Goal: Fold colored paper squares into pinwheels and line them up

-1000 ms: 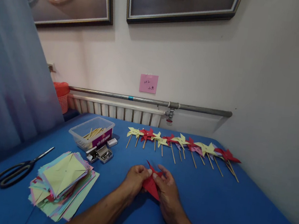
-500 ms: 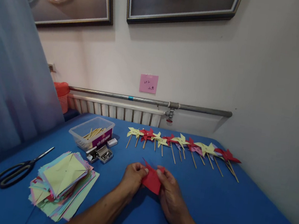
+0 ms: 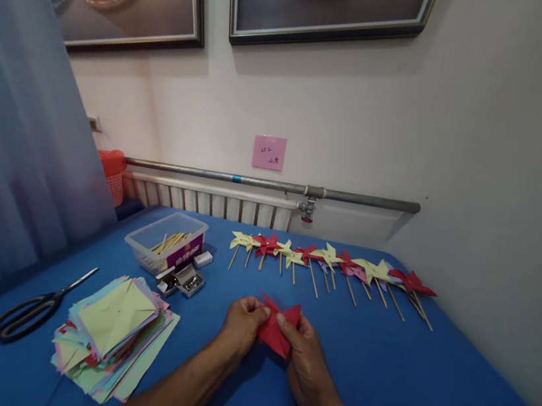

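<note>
A piece of red paper (image 3: pixel 277 327) with pointed flaps is held between both my hands just above the blue table (image 3: pixel 427 383). My left hand (image 3: pixel 241 325) pinches its left side with thumb and fingers. My right hand (image 3: pixel 307 354) grips its right side, thumb on top of the paper. Part of the paper is hidden under my fingers.
A row of finished red and yellow pinwheels (image 3: pixel 333 264) on sticks lies behind my hands. A stack of coloured paper squares (image 3: pixel 111 335) and black scissors (image 3: pixel 31 311) lie at the left. A clear box of sticks (image 3: pixel 166 242) and small tins of pins (image 3: pixel 185 280) stand beyond them.
The red paper has been turned and refolded between my fingers; a flap now points up at the right. Both hands stayed in nearly the same spot.
</note>
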Motion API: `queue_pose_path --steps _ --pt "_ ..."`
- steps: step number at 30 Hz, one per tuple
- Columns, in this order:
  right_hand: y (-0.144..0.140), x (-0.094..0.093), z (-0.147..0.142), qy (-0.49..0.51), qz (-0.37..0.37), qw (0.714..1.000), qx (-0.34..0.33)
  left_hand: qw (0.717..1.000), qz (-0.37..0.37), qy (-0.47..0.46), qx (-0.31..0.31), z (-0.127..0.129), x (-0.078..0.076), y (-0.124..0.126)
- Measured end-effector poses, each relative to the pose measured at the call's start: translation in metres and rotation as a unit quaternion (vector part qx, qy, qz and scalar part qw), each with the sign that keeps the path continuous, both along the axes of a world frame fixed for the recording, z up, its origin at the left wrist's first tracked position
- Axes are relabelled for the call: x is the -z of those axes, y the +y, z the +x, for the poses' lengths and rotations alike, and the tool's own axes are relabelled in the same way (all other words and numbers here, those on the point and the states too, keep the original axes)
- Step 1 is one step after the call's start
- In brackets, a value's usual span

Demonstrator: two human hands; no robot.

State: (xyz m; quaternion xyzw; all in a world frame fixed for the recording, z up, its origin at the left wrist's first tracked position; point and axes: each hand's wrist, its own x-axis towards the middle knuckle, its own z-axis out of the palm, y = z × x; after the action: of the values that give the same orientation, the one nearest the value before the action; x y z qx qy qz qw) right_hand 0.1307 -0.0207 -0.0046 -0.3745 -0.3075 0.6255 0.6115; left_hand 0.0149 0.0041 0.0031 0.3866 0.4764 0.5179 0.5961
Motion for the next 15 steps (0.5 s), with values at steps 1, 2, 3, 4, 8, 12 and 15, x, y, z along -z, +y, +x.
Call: queue_pose_path --steps 1,2,3,4,8,12,15 --pt "0.000 0.000 -0.001 -0.008 -0.001 1.000 -0.005 1.000 -0.001 -0.002 0.001 0.000 0.000 0.000" --pt "0.000 0.001 -0.001 -0.019 0.000 1.000 -0.007 1.000 -0.001 -0.004 0.004 0.001 0.000 0.000" --pt "0.000 0.002 -0.001 -0.032 0.000 0.999 -0.005 1.000 -0.002 -0.007 0.008 0.001 -0.001 0.000" --pt "0.001 0.003 -0.001 -0.047 0.000 0.999 -0.003 1.000 -0.002 -0.010 0.010 0.002 -0.001 0.000" --pt "0.006 0.014 0.001 -0.087 -0.017 0.996 0.022 1.000 -0.002 -0.026 0.016 0.002 -0.004 -0.002" --pt "0.011 0.023 0.003 -0.110 -0.019 0.993 0.029 0.999 -0.008 -0.025 0.024 0.000 -0.004 -0.002" --pt "0.014 0.028 0.004 -0.130 -0.022 0.991 0.027 0.999 -0.006 -0.009 0.033 -0.002 -0.001 0.000"
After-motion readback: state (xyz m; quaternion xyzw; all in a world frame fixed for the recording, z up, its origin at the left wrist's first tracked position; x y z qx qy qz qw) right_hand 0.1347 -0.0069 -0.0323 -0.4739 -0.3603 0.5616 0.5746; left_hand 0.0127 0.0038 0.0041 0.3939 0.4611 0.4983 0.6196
